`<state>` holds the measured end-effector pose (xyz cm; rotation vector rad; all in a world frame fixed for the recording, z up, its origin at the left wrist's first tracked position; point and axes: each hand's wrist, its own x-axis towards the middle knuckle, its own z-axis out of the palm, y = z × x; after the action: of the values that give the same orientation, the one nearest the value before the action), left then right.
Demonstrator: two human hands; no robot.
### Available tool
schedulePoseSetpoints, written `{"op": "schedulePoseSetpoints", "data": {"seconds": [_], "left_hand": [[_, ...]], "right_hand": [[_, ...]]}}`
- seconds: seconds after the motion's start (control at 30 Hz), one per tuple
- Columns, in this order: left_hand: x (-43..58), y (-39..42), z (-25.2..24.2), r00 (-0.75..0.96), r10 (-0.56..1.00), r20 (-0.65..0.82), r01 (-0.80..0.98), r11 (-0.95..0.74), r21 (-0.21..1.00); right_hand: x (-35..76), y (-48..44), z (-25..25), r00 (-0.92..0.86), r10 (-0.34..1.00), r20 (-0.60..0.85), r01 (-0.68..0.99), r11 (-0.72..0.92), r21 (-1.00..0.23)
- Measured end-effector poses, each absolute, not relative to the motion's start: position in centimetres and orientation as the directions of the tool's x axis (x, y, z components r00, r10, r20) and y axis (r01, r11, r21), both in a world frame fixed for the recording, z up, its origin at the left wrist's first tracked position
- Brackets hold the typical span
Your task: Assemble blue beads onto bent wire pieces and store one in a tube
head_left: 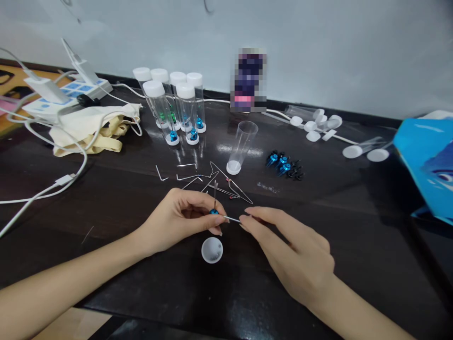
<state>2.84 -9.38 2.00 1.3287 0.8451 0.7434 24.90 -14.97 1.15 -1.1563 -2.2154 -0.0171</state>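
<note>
My left hand (184, 215) pinches a small blue part (213, 211) with a thin metal pin standing up from it. My right hand (283, 245) pinches the end of a thin metal wire (231, 218) that runs to the blue part. A white cap (212, 250) lies on the dark table (354, 226) just below both hands. Several bent metal wires (212, 179) lie beyond my fingers. An open clear tube (242, 146) stands upside down on its cap behind them. A cluster of blue and black parts (285, 165) lies to the right of it.
Several capped clear tubes (177, 106) with blue or green parts stand at the back. Empty tubes and white caps (318, 123) lie at the back right. A cloth bag (92, 130), cables and a power strip (60, 94) fill the left. A blue bag (428, 160) sits at the right edge.
</note>
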Motion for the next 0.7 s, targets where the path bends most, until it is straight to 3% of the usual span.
{"op": "schedulePoseSetpoints", "data": {"seconds": [0.1,0.17,0.27,0.37,0.47,0.57,0.7], "left_hand": [[2.7,-9.5,1.7,0.517,0.851,-0.093,0.016,0.100,0.995],[2.7,-9.5,1.6,0.520,0.849,-0.087,0.024,0.087,0.996],[2.6,-9.5,1.6,0.513,0.856,-0.067,0.044,0.052,0.998],[2.6,-9.6,1.6,0.496,0.868,-0.036,0.078,-0.003,0.997],[2.8,-9.6,1.7,0.492,0.870,-0.027,0.103,-0.028,0.994],[2.8,-9.4,1.9,0.493,0.869,-0.046,0.074,0.010,0.997],[2.8,-9.0,2.0,0.467,0.881,-0.082,0.009,0.088,0.996]], "right_hand": [[25.2,-14.8,1.2,-0.479,0.702,0.527,0.720,0.658,-0.221],[25.1,-14.7,1.4,-0.469,0.718,0.515,0.701,0.657,-0.278],[24.5,-14.5,1.8,-0.403,0.777,0.484,0.629,0.619,-0.471],[23.9,-14.6,2.0,-0.322,0.883,0.342,0.505,0.466,-0.727],[23.6,-14.6,2.0,-0.268,0.939,0.216,0.408,0.314,-0.857],[23.7,-14.5,1.9,-0.250,0.921,0.297,0.436,0.382,-0.815],[24.0,-14.3,1.8,-0.365,0.789,0.495,0.576,0.609,-0.546]]}}
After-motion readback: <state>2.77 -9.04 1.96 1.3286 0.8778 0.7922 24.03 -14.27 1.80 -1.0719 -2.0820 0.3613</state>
